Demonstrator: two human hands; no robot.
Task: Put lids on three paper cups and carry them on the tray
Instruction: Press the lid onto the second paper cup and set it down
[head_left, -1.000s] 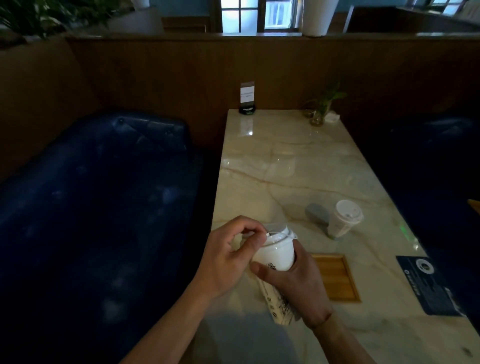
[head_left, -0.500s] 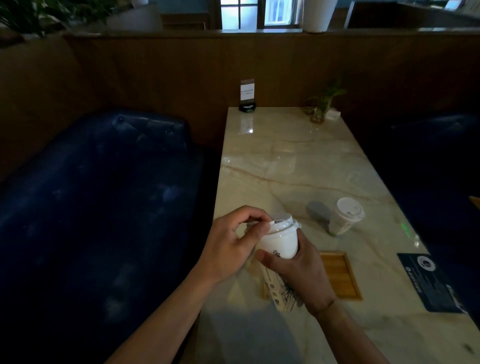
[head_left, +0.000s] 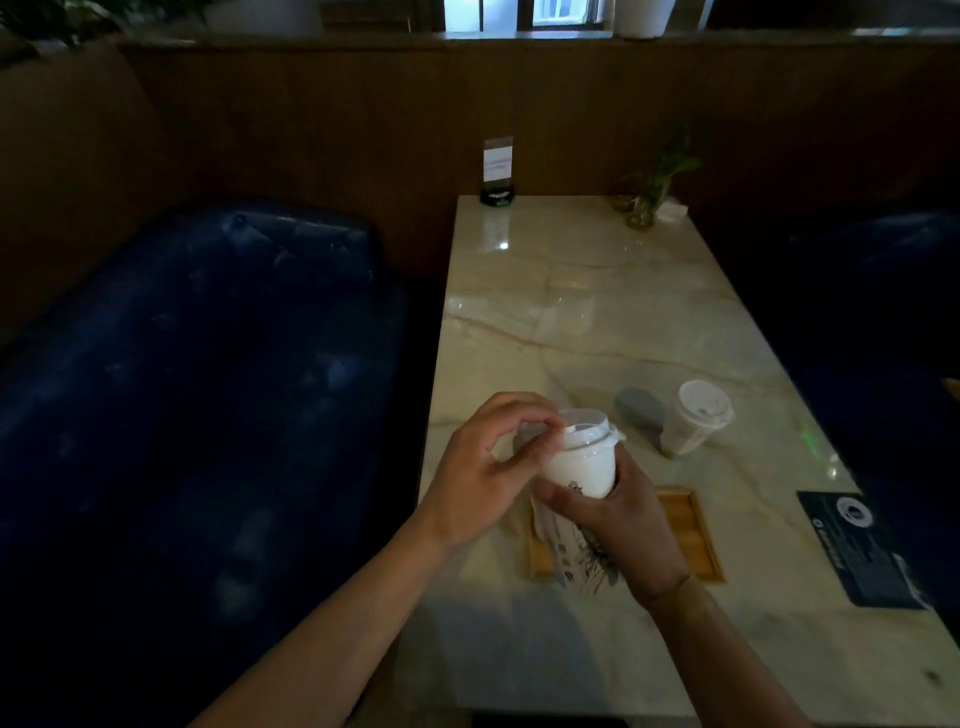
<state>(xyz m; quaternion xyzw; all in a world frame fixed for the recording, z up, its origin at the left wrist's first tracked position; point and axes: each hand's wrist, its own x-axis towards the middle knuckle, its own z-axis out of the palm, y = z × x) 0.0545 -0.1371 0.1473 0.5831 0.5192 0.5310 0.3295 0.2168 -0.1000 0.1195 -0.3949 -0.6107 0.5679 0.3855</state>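
Right hand (head_left: 621, 525) wraps the white paper cup (head_left: 579, 467), steadying it above the shallow wooden tray (head_left: 685, 530); left hand (head_left: 480, 475), fingers pinched narrowly, presses the clear plastic lid (head_left: 587, 431) onto the rim. Beyond, on the pale marble table (head_left: 571, 322), a second, already lidded paper cup (head_left: 696, 423) stands awaiting loading.

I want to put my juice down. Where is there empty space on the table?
Bare marble lies between the lidded cup and the plant. The near edge, below the wooden tray, is bare too. It is crowded around the tray, both hands and the held cup.
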